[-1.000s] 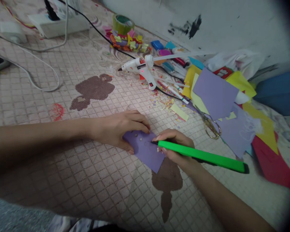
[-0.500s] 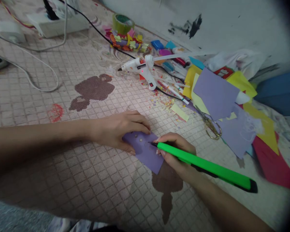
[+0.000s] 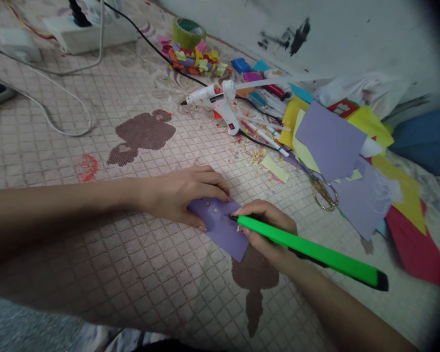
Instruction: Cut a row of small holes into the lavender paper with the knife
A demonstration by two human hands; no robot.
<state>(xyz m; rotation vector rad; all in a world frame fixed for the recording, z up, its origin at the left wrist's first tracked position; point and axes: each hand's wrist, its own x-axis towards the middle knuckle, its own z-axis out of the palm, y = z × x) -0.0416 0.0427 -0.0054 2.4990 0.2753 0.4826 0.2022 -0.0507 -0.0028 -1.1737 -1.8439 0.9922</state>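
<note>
A left hand (image 3: 185,193) pins a piece of purple craft paper (image 3: 223,234) to a patterned tablecloth (image 3: 161,259), as seen from my remote post through the head camera, while a right hand (image 3: 275,220) holds a green utility knife (image 3: 311,252) over it. The paper lies between the two hands, its upper-left end under the left palm, and its long axis slants away from that hand toward the lower right of the view. The knife points back along much the same diagonal, lying a little flatter, with its dark tip over the paper's face just to the right of two small pale spots. I cannot tell whether the tip touches. The right fingers are closed around the knife's front end, pen-fashion, and that hand sits nearest the paper's right edge. The left thumb and fingers stand apart, bracketing the sheet along opposite edges, with the knife tip near them but clear. Beyond the hands, I see a white glue gun (image 3: 205,95), and off to the right, gold-handled scissors (image 3: 319,188) beside a spread of coloured sheets (image 3: 332,142).
</note>
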